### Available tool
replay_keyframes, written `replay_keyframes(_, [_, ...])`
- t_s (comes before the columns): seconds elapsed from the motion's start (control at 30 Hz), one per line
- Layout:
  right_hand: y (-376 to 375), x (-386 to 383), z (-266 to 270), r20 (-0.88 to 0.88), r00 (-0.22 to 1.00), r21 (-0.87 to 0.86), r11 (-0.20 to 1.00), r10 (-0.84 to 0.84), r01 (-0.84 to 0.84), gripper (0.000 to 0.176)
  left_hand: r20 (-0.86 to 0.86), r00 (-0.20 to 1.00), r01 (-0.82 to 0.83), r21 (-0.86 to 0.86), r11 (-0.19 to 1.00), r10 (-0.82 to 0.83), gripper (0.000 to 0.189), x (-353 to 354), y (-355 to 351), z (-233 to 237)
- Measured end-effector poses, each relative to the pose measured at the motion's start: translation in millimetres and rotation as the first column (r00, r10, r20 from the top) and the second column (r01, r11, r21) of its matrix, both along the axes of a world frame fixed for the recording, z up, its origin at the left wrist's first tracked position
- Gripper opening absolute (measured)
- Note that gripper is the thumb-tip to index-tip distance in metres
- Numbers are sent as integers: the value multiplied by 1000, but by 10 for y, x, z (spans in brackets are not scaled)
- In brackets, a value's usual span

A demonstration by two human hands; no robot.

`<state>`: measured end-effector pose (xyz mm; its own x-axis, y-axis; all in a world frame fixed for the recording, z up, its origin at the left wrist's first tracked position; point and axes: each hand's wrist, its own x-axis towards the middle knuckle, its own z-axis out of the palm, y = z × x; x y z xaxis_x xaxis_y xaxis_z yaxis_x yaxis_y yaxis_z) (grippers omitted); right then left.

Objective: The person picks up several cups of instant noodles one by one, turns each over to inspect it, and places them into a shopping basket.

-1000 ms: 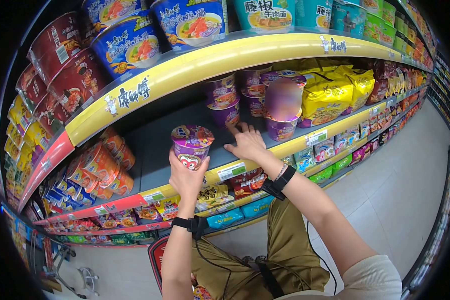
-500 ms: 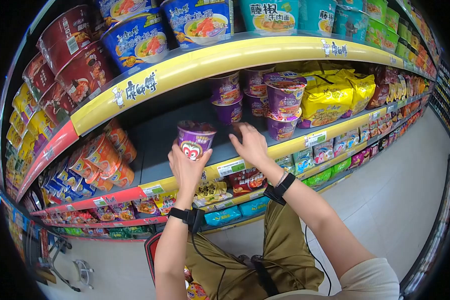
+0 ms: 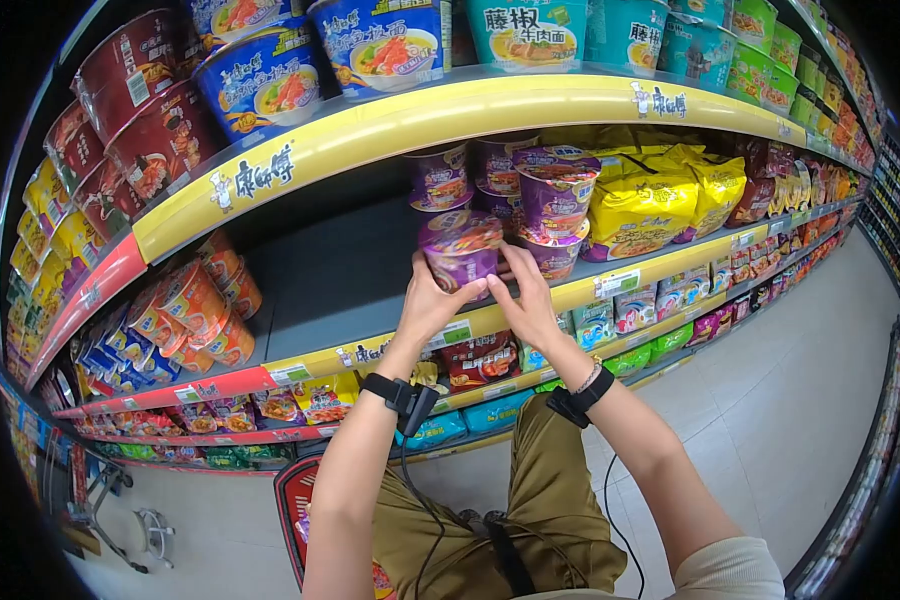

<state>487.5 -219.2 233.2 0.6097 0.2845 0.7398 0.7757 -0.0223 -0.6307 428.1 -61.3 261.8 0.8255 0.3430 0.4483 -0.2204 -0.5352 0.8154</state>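
A purple instant noodle cup (image 3: 462,255), slightly blurred, is between my hands at the front of the middle shelf. My left hand (image 3: 435,308) wraps its left side, thumb across the front. At the lower right of the same cup, my right hand (image 3: 526,298) has its fingers pressed to the side. Whether the cup's base touches the shelf is hidden by my fingers. Just behind stand more purple noodle cups (image 3: 438,178), stacked in twos. Another stacked purple cup (image 3: 558,185) stands to the right, close to my right hand.
Yellow noodle packs (image 3: 645,208) lie right of the purple cups. Orange cups (image 3: 192,300) lean at the left of the dark shelf (image 3: 335,275). The yellow upper shelf edge (image 3: 420,118) overhangs, with large noodle tubs above it. A red basket (image 3: 292,495) is beside my legs.
My left hand has moved right with the purple cup, which has turned so its cartoon-face side no longer shows. My right hand has come down onto the cup's right side.
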Motion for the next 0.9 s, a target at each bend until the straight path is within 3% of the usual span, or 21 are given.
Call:
replay_keyframes(0.03, [-34, -30, 43, 6, 1000, -54, 999, -4, 4, 46, -47, 995, 77, -136, 988, -84, 93, 61, 77, -108])
replay_keyframes(0.07, [-38, -15, 8, 2, 1000, -53, 999, -4, 4, 46, -51, 995, 76, -135, 988, -84, 93, 109, 174, -212])
replay_keyframes(0.13, [-27, 14, -56, 160, 987, -82, 996, -18, 31, 45, -108, 986, 106, -170, 980, -126, 94, 98, 272, -175])
replay_keyframes(0.2, [-60, 47, -57, 246, 969, -141, 990, 6, 30, 45, -193, 979, 54, -89, 995, -70, 91, 45, 334, -118])
replay_keyframes(0.23, [-65, 37, -42, 332, 943, -202, 979, 34, 36, 46, -122, 982, 101, -304, 947, -144, 88, 14, 332, -81])
replay_keyframes(0.27, [-39, 0, -39, 327, 944, -200, 979, 37, 32, 46, -35, 979, 155, -500, 852, -199, 86, -7, 337, -64])
replay_keyframes(0.3, [6, -63, -20, 227, 974, -123, 992, 19, 10, 46, 9, 986, 141, -569, 810, -165, 79, 4, 336, -92])
replay_keyframes(0.33, [41, -101, -18, 124, 992, -44, 999, 9, -3, 47, 5, 987, 136, -569, 811, -163, 79, 10, 351, -111])
replay_keyframes(0.37, [64, -86, -22, 58, 998, -66, 997, -36, 40, 59, 48, 985, 161, -610, 776, -166, 76, 21, 364, -128])
replay_keyframes(0.4, [90, -76, -15, 56, 998, -68, 997, -34, 38, 59, 93, 981, 187, -648, 738, -167, 74, 17, 358, -127])
replay_keyframes(0.43, [116, -68, -7, 27, 995, -140, 985, -95, 98, 63, 82, 986, 166, -554, 816, -145, 70, -6, 319, -127])
replay_keyframes(0.5, [98, -130, 70, -17, 986, -308, 939, -165, 151, 74, 118, 987, 158, -521, 839, -113, 65, 4, 318, -179])
replay_keyframes(0.63, [92, -123, -6, 55, 984, -229, 957, -170, 178, 69, 182, 983, 124, -518, 846, -32, 58, 46, 321, -262])
replay_keyframes(0.67, [45, -122, -10, 38, 995, -202, 974, -94, 99, 68, 183, 983, 120, -519, 846, -28, 58, 54, 327, -268])
replay_keyframes(0.73, [38, -117, -26, 23, 1000, -179, 984, -12, 16, 66, 188, 980, 180, -699, 692, -65, 72, 49, 297, -197])
replay_keyframes(0.8, [69, -88, -40, 123, 987, -88, 990, -99, 110, 67, 191, 981, 167, -698, 697, -43, 77, 56, 293, -218])
replay_keyframes(0.87, [71, -99, -21, 128, 986, -78, 990, -104, 115, 68, 226, 967, 49, -614, 788, 116, 78, 108, 337, -300])
replay_keyframes(0.9, [65, -147, 26, 112, 987, -125, 983, -118, 132, 67, 226, 967, 49, -613, 788, 116, 78, 80, 310, -264])
